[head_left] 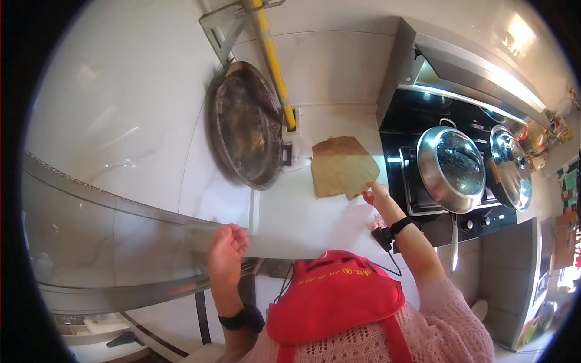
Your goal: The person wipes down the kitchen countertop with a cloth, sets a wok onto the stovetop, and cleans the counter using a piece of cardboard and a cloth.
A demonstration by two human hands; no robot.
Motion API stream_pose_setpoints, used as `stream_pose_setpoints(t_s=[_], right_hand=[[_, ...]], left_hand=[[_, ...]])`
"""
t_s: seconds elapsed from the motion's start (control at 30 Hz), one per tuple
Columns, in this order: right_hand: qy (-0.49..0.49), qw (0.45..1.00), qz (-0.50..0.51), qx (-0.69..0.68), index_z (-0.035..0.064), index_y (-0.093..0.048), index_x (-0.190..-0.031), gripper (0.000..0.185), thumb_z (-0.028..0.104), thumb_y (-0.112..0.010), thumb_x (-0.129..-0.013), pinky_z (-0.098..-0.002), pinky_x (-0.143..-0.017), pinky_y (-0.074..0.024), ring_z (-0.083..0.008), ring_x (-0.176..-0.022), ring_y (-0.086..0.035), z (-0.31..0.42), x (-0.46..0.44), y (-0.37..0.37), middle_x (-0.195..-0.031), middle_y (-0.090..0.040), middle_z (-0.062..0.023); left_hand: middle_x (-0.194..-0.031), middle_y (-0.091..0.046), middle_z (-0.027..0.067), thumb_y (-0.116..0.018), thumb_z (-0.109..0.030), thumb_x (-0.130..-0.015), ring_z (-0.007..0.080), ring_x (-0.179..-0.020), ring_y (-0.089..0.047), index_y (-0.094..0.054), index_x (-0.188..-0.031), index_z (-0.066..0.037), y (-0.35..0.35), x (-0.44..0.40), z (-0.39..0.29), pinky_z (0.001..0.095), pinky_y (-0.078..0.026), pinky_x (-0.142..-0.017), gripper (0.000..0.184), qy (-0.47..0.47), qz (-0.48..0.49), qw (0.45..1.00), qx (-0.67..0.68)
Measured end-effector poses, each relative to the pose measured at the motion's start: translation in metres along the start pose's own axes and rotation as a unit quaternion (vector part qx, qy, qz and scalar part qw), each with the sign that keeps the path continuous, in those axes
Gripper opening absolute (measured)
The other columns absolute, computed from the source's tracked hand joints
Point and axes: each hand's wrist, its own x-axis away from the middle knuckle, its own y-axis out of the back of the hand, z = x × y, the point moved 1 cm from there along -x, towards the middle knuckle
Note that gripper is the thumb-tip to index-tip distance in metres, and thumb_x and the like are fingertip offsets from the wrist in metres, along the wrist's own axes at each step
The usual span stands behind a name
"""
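Note:
A flat brown sheet (345,170), which looks like cardboard with uneven edges, lies on the white counter. My right hand (377,195) is at its lower right corner, with the fingertips pinching the edge. My left hand (228,245) is raised near the counter's front left corner, its fingers loosely bent and nothing in them. It is well apart from the sheet. Both wrists wear black bands.
A large dark round pan (245,127) leans on the wall at left, beside a yellow pipe (272,60). To the right, a lidded pan (451,169) and a second lidded pan (511,166) sit on the black stove under a range hood (478,72). One long handle (454,245) juts past the stove's front.

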Motion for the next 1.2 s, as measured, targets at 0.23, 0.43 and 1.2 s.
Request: stream_pose_setpoints(t_s=[0.23, 0.43, 1.2], right_hand=[[0.054, 0.997, 0.054, 0.030, 0.0102, -0.061, -0.100, 0.005, 0.014, -0.062, -0.097, -0.0198, -0.053, -0.0510, -0.0070, -0.056, -0.053, 0.003, 0.009, 0.003, -0.073, -0.055, 0.0039], [0.065, 0.993, 0.087, 0.037, 0.0124, -0.062, -0.108, 0.011, 0.016, -0.063, -0.097, -0.0204, -0.052, -0.0484, -0.0077, -0.063, -0.059, -0.013, 0.019, 0.042, -0.084, -0.062, 0.0025], [0.035, 0.991, 0.126, 0.011, 0.0137, -0.061, -0.109, 0.013, 0.020, -0.063, -0.098, -0.0174, -0.055, -0.0472, -0.0037, -0.065, -0.058, -0.108, 0.213, 0.140, -0.085, -0.061, 0.0054]], left_hand=[[-0.095, -0.059, 0.0034, -0.054, -0.027, -0.100, 0.0152, -0.088, -0.058, -0.059, -0.107, -0.007, 0.005, 0.020, 0.002, 0.0321, -0.048, -0.080, 0.022, -0.005, -0.032, 0.999, 0.017], [-0.095, -0.059, 0.0041, -0.055, -0.026, -0.099, 0.0160, -0.088, -0.057, -0.060, -0.107, -0.007, 0.013, 0.018, 0.005, 0.0323, -0.049, -0.080, 0.021, -0.008, -0.031, 0.999, 0.015], [-0.091, -0.058, 0.0013, -0.060, -0.025, -0.097, 0.0138, -0.088, -0.054, -0.060, -0.104, -0.008, 0.045, 0.008, 0.044, 0.0314, -0.044, -0.083, 0.018, 0.100, 0.079, 0.991, 0.031]])
